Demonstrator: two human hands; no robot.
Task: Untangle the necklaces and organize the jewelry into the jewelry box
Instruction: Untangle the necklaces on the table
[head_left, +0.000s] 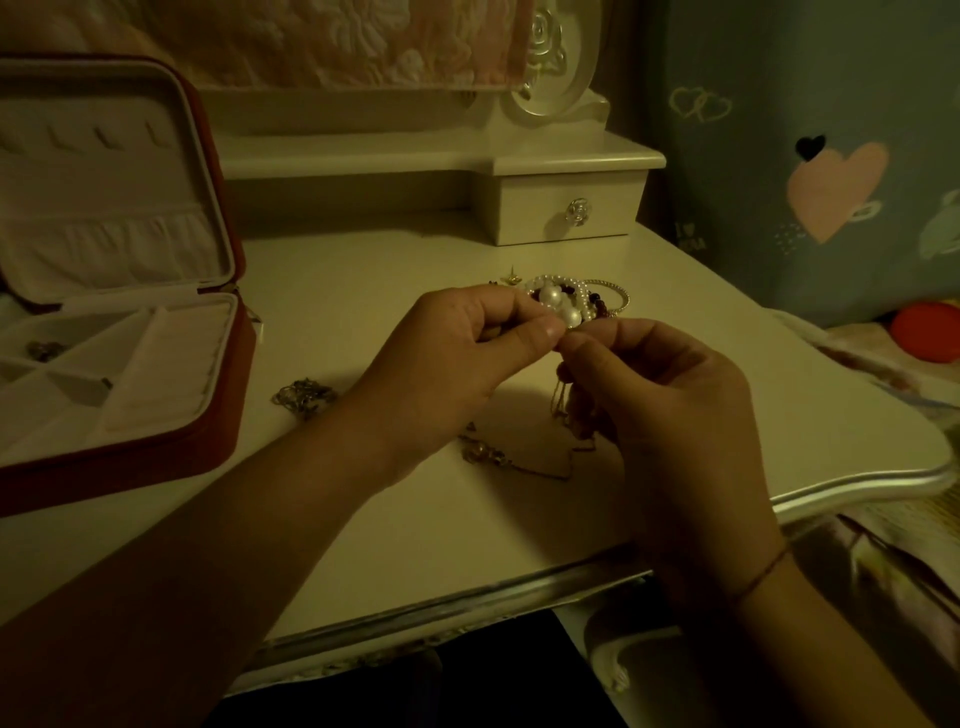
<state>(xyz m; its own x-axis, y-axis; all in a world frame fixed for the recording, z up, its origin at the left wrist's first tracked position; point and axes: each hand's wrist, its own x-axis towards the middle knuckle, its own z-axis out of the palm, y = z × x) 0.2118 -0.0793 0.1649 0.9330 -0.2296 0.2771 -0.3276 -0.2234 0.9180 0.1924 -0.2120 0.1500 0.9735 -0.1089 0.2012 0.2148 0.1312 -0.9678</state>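
Both left hand & right hand are pinching tangled necklaces betw. them; prob. best easing loops apart slowly.

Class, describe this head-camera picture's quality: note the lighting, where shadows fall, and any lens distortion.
Head view: dim, yellowish light overall; the left hand and right hand cast a soft shadow on the table beneath them, darkening the tangled necklaces; wide-angle distortion bows the table's front edge and skews the jewelry box at left; the pearls catch small bright highlights.
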